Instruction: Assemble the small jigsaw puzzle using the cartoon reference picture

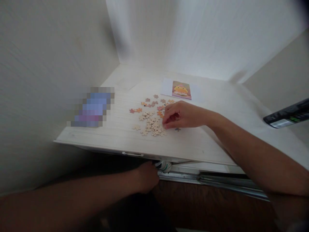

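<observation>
My right hand (177, 114) rests over the right side of a heap of puzzle pieces (153, 125). Its fingers are curled and drawn together, with the tips at the edge of the heap; whatever they pinch is hidden. Most pieces in the heap show their plain wooden backs. Behind them lie several picture-side-up pieces (153, 103) in orange, pink and brown. A dark piece (178, 129) is just under my right hand. Below the table's front edge is my left hand (147, 177), its fingers hidden from view, close to a white object with green marks (165, 166).
A printed picture (181, 90) of a yellow figure lies on white paper behind the pieces. At left on the white table (116, 135) is a blurred-out bluish rectangle (93, 108). A black cylindrical container (287, 114) juts in at right. Walls enclose the table's back and left.
</observation>
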The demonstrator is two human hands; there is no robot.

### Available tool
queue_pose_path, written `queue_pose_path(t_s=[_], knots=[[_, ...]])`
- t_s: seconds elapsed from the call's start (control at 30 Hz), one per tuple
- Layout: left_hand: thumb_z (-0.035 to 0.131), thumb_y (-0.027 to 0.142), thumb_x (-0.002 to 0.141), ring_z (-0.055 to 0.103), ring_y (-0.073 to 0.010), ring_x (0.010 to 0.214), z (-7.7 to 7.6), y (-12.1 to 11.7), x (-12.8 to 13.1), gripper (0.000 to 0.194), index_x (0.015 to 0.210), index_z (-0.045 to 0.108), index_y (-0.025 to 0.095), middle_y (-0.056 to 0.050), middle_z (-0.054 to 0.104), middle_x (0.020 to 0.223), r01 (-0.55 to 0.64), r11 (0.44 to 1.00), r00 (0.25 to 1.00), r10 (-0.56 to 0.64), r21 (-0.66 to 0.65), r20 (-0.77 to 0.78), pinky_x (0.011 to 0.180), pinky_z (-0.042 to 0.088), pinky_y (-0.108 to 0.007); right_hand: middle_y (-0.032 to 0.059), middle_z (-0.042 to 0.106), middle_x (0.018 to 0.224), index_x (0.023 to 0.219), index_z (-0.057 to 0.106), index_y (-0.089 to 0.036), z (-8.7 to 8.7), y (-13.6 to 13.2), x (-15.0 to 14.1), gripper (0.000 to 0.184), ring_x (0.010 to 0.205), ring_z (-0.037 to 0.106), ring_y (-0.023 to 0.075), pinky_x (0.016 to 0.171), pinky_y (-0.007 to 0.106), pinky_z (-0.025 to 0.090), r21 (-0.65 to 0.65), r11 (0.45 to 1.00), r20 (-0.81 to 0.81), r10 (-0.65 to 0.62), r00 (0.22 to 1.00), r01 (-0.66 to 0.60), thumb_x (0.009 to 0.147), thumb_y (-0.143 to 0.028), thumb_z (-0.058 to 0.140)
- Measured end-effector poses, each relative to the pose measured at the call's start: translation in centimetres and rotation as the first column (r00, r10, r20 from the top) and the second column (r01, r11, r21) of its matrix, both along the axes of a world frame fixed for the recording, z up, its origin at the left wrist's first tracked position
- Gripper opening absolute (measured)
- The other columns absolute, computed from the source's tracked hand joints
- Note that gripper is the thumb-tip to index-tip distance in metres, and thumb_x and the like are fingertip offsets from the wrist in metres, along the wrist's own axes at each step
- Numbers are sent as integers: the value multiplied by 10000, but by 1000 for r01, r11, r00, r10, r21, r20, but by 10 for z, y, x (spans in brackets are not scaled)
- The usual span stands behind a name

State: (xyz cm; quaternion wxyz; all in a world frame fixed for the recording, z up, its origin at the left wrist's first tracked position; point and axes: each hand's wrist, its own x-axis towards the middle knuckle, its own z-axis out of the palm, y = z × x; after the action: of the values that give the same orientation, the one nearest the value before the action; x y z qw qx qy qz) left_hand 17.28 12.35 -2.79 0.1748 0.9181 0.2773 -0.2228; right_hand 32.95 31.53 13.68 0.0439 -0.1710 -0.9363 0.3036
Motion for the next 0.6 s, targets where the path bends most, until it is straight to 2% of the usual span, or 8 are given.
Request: queue_pose_path(t_s=[0.07, 0.33, 0.6], knots=[[681, 258, 781, 614, -295, 1011, 2, 1, 1, 194, 921, 707, 125, -114, 683, 997, 6, 1000, 1000, -6, -9, -17, 889, 437, -437, 24, 670, 753, 906, 773, -172, 2, -4, -1, 193, 654, 556, 110, 627, 243, 413, 16, 999, 17, 41, 999, -41, 826, -326, 689], [644, 288, 834, 609, -285, 1031, 8, 3, 4, 223, 987, 699, 134, -110, 678, 1038, 38, 998, 993, -42, -40, -109, 913, 433, -442, 23, 660, 735, 955, 781, -186, 3, -9, -4, 214, 683, 568, 123, 668, 256, 428, 72, 996, 42, 46, 998, -49, 824, -334, 700], [706, 260, 763, 631, -289, 951, -2, 0, 1, 180, 890, 709, 132, -118, 687, 931, -1, 1000, 1000, 1, -3, 2, 858, 443, -427, 23, 678, 769, 935, 772, -176, 1, -7, -4, 183, 670, 558, 109, 645, 245, 402, 88, 995, 9, 55, 998, -56, 852, -275, 642]])
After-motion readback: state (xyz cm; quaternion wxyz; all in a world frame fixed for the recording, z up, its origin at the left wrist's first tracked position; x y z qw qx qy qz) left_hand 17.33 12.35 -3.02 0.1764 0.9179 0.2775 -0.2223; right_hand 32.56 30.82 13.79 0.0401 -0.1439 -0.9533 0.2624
